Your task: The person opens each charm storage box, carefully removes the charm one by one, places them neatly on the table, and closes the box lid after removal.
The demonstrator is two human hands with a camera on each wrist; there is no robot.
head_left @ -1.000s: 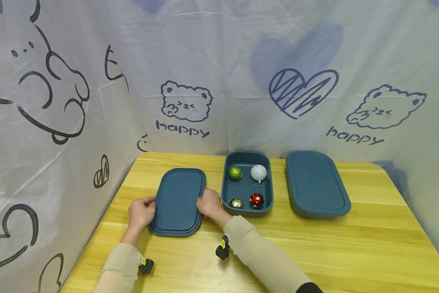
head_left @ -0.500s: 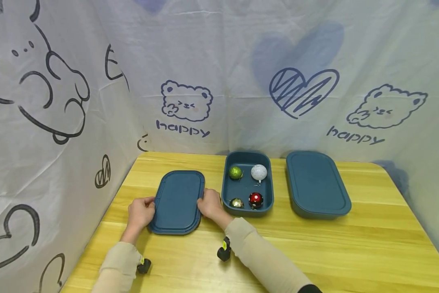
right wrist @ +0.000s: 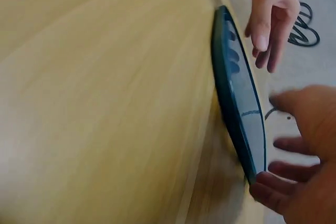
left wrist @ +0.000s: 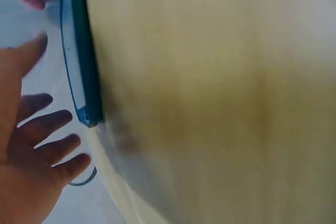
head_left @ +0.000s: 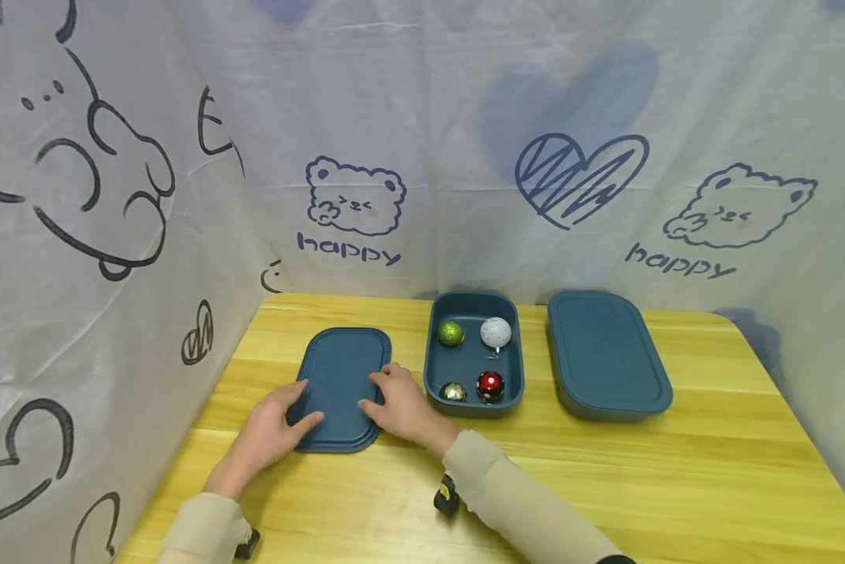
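A dark blue rounded-rectangle lid (head_left: 339,368) lies flat on the wooden table, left of an uncovered box. My left hand (head_left: 270,431) hovers at its left side, thumb and fingers spread apart. Over the lid's right edge is my right hand (head_left: 402,403), fingers bent loosely and holding nothing. The left wrist view shows the lid's edge (left wrist: 86,72) beyond the spread fingers (left wrist: 58,121) of that hand. In the right wrist view, the lid (right wrist: 245,114) appears edge-on, with my right fingertips close to its near end.
The uncovered blue box (head_left: 430,352) holds a green bauble (head_left: 451,333), a white bauble (head_left: 496,333), a gold bauble (head_left: 453,392) and a red spotted bauble (head_left: 489,385). A lidded blue box (head_left: 608,352) stands to its right. A printed white cloth (head_left: 464,258) hangs behind the table.
Both hands have let go of the lid's side edges and opened. The left hand's thumb now reaches over the lid. The lid settled slightly lower; the boxes stayed put.
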